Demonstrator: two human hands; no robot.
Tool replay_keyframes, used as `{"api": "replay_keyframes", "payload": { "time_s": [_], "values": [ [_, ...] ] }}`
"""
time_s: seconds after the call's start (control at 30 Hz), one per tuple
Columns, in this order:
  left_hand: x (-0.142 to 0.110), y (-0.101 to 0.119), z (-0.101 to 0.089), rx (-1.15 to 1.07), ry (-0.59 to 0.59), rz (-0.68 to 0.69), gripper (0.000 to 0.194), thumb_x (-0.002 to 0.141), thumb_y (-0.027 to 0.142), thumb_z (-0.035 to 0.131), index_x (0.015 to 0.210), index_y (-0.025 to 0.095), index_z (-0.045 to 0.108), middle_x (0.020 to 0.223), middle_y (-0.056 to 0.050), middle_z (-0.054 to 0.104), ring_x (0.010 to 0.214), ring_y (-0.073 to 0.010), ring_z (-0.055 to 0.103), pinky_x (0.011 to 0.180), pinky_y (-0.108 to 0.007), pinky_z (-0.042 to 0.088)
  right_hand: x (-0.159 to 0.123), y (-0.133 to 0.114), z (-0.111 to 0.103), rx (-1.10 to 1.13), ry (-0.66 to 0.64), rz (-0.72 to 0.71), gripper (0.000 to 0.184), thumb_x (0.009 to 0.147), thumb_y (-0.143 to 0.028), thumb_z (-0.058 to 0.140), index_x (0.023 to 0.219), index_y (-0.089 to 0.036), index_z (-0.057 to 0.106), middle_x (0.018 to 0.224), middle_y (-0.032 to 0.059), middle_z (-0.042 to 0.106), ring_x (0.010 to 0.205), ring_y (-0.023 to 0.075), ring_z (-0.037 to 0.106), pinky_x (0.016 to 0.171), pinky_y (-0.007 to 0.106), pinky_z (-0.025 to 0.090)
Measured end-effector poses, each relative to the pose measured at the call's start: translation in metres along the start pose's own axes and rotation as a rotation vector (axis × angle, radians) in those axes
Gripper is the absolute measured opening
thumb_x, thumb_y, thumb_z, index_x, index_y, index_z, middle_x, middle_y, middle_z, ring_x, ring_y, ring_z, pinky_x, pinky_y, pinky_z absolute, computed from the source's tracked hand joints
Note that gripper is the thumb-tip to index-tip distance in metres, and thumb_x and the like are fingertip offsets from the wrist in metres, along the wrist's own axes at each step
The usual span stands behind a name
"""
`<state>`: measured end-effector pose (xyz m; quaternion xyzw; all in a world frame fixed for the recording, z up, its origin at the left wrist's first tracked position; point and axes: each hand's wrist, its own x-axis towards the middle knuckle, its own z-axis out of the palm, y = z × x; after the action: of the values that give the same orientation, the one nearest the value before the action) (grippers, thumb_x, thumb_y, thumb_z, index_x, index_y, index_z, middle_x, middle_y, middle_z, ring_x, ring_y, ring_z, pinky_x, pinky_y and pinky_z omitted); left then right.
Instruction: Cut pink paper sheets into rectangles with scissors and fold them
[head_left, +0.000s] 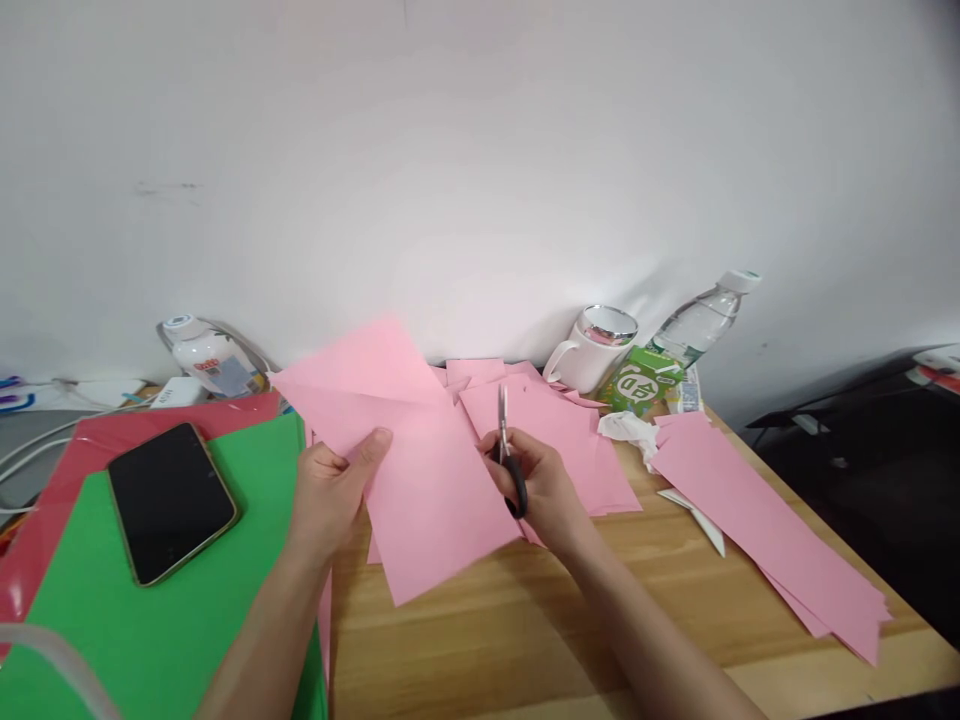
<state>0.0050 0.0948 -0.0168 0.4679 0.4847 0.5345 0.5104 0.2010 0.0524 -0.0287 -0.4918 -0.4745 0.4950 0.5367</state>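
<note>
My left hand (337, 485) pinches a large pink sheet of paper (442, 500) by its left edge, thumb on top. The sheet is held up over the table, its upper part bent along a crease. In my right hand (544, 485) is a pair of scissors (510, 460) with black handles, blades pointing away from me and looking closed. The scissors are beside the sheet's right edge; whether the fingers also touch the paper I cannot tell. More pink paper pieces (577, 440) lie in a loose pile behind and under my hands.
On the left, a phone (172, 500) rests on green sheets (97, 620). A white bottle (214, 355) stands behind. Toward the right are a white mug (592, 350), a green packet (643, 380), a water bottle (705, 315), crumpled tissue (630, 430) and long pink strips (765, 530) by the table edge.
</note>
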Motion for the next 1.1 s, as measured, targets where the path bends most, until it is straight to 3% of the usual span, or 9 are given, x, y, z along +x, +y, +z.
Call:
{"api": "replay_keyframes", "payload": {
  "time_s": [0.13, 0.27, 0.53, 0.67, 0.8, 0.87, 0.93, 1.0, 1.1],
  "values": [
    [0.013, 0.001, -0.014, 0.025, -0.070, -0.151, 0.036, 0.057, 0.033, 0.078, 0.087, 0.015, 0.067, 0.080, -0.005, 0.072, 0.065, -0.0175, 0.065, 0.059, -0.027, 0.052, 0.010, 0.011, -0.016, -0.488, 0.231, -0.150, 0.020, 0.073, -0.023, 0.061, 0.089, -0.018, 0.052, 0.084, 0.0044, 0.061, 0.077, 0.0180, 0.056, 0.067, 0.028, 0.043],
    [0.022, -0.008, -0.020, 0.064, -0.058, -0.268, 0.044, 0.050, 0.032, 0.081, 0.086, 0.011, 0.065, 0.078, -0.008, 0.071, 0.063, -0.0196, 0.065, 0.059, -0.031, 0.053, 0.014, 0.023, -0.019, -1.139, 0.163, -0.136, 0.026, 0.071, -0.014, 0.059, 0.095, -0.016, 0.049, 0.092, 0.0099, 0.060, 0.087, 0.0235, 0.055, 0.074, 0.032, 0.040],
    [0.032, -0.034, -0.013, 0.381, 0.021, 0.102, 0.068, 0.053, 0.022, 0.075, 0.116, 0.016, 0.049, 0.111, -0.012, 0.062, 0.101, -0.0281, 0.060, 0.088, -0.044, 0.046, 0.013, 0.033, -0.005, -1.315, 0.201, -0.068, 0.032, 0.065, 0.005, 0.048, 0.091, -0.014, 0.052, 0.081, 0.0102, 0.062, 0.072, 0.0207, 0.056, 0.055, 0.025, 0.028],
    [0.029, -0.043, -0.007, 0.647, 0.023, 0.395, 0.084, 0.060, 0.015, 0.069, 0.134, 0.017, 0.030, 0.137, -0.016, 0.038, 0.130, -0.0300, 0.032, 0.106, -0.046, 0.027, 0.013, 0.010, -0.014, -1.285, 0.274, -0.097, 0.022, 0.071, -0.002, 0.050, 0.088, -0.016, 0.055, 0.068, 0.0044, 0.062, 0.060, 0.0172, 0.054, 0.051, 0.025, 0.023],
    [0.022, -0.049, -0.002, 0.786, -0.027, 0.501, 0.092, 0.069, 0.017, 0.062, 0.143, 0.015, 0.007, 0.150, -0.019, 0.004, 0.138, -0.0311, 0.004, 0.108, -0.047, 0.022, 0.001, -0.031, -0.033, -1.204, 0.456, -0.138, 0.020, 0.075, -0.010, 0.051, 0.092, -0.019, 0.057, 0.071, 0.0042, 0.063, 0.063, 0.0177, 0.055, 0.053, 0.024, 0.028],
    [0.020, -0.050, 0.000, 0.815, -0.049, 0.516, 0.093, 0.069, 0.018, 0.064, 0.143, 0.016, 0.007, 0.151, -0.017, -0.010, 0.137, -0.0332, -0.007, 0.107, -0.051, 0.019, -0.007, -0.048, -0.042, -0.903, 0.564, -0.264, 0.016, 0.070, -0.015, 0.058, 0.086, -0.020, 0.057, 0.071, 0.0021, 0.063, 0.064, 0.0167, 0.055, 0.056, 0.024, 0.033],
    [0.018, -0.050, 0.002, 0.797, -0.104, 0.506, 0.082, 0.067, 0.019, 0.068, 0.139, 0.018, 0.028, 0.152, -0.015, -0.002, 0.136, -0.0361, -0.008, 0.106, -0.059, 0.010, -0.011, -0.057, -0.046, -0.556, 0.546, -0.343, 0.016, 0.066, -0.019, 0.064, 0.079, -0.020, 0.054, 0.069, 0.0000, 0.061, 0.062, 0.0145, 0.053, 0.055, 0.024, 0.035],
    [0.017, -0.050, 0.005, 0.680, -0.165, 0.471, 0.057, 0.066, 0.024, 0.070, 0.121, 0.020, 0.054, 0.148, -0.013, 0.026, 0.137, -0.0370, 0.002, 0.105, -0.061, -0.001, -0.010, -0.054, -0.046, -0.249, 0.467, -0.341, 0.020, 0.064, -0.023, 0.067, 0.075, -0.020, 0.051, 0.067, -0.0020, 0.058, 0.057, 0.0116, 0.050, 0.052, 0.022, 0.034],
    [0.015, -0.044, 0.009, 0.473, -0.159, 0.422, 0.034, 0.079, 0.038, 0.056, 0.106, 0.018, 0.064, 0.128, -0.014, 0.054, 0.131, -0.0316, 0.031, 0.107, -0.057, 0.011, 0.001, -0.035, -0.040, 0.060, 0.390, -0.271, 0.026, 0.061, -0.026, 0.070, 0.075, -0.020, 0.050, 0.065, -0.0049, 0.053, 0.051, 0.0075, 0.041, 0.048, 0.020, 0.029]
  ]
}}
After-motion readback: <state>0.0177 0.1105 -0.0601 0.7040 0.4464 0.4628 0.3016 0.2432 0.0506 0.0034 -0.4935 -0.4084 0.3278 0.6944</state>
